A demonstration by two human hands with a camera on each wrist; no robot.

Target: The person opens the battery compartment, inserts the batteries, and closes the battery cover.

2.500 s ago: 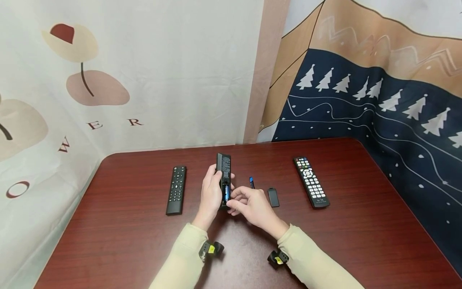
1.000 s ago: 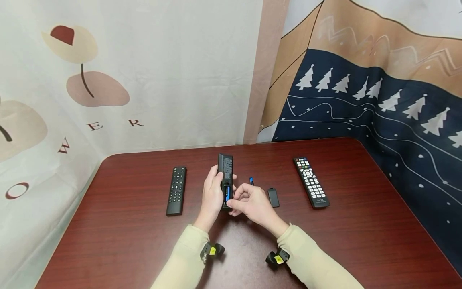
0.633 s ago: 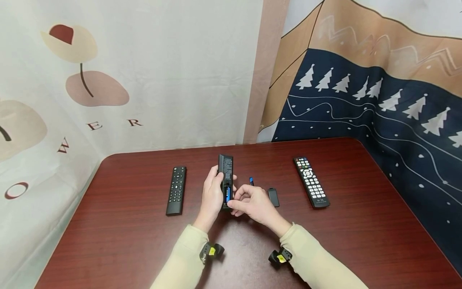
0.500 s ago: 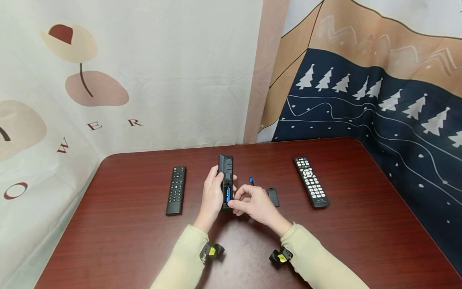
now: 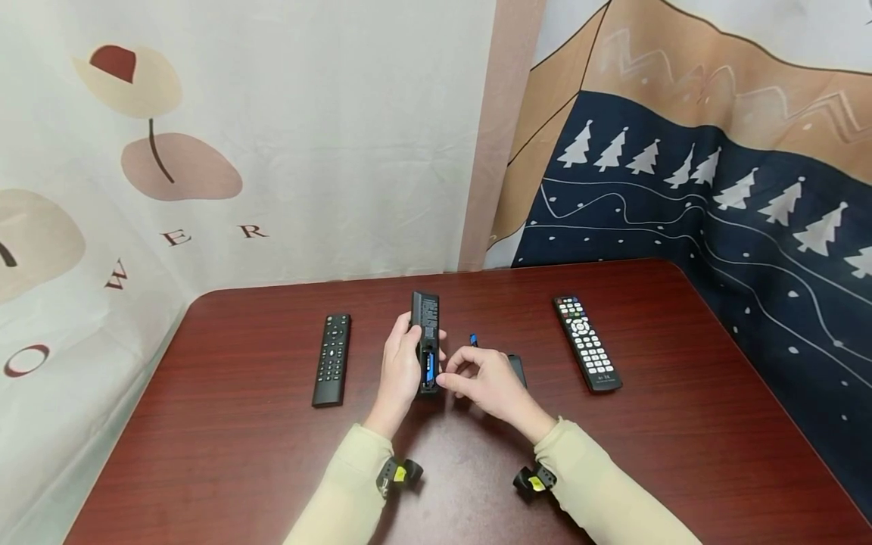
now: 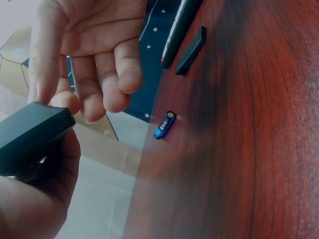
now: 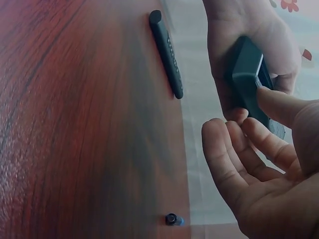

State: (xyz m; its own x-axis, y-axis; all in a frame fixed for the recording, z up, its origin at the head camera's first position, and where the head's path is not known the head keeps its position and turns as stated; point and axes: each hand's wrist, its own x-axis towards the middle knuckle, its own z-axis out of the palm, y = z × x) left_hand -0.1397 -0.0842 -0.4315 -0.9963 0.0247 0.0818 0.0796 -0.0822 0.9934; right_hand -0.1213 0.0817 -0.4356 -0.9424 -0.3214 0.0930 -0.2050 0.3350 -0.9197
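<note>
A black remote control (image 5: 425,314) is held back side up in my left hand (image 5: 400,375), its battery compartment uncovered. One blue battery (image 5: 430,367) lies inside the compartment. My right hand (image 5: 490,384) is at the remote's lower right edge, thumb tip right at the rim, the other fingers loosely bent. In the right wrist view the thumb (image 7: 279,105) meets the remote's edge (image 7: 247,74). Behind the right hand, a second blue battery (image 5: 474,341) lies on the table, partly hidden in the head view. The black battery cover (image 5: 518,369) lies beside it, also partly covered by the hand.
A slim black remote (image 5: 331,360) lies on the table to the left. Farther right is a black remote with white buttons (image 5: 587,344). The dark red wooden table (image 5: 225,454) ends at the back against a printed cloth (image 5: 354,151).
The right thumb has drawn back from over the battery in the compartment to the remote's right edge. The right hand has shifted slightly right, now overlapping the cover more. The left hand keeps its hold.
</note>
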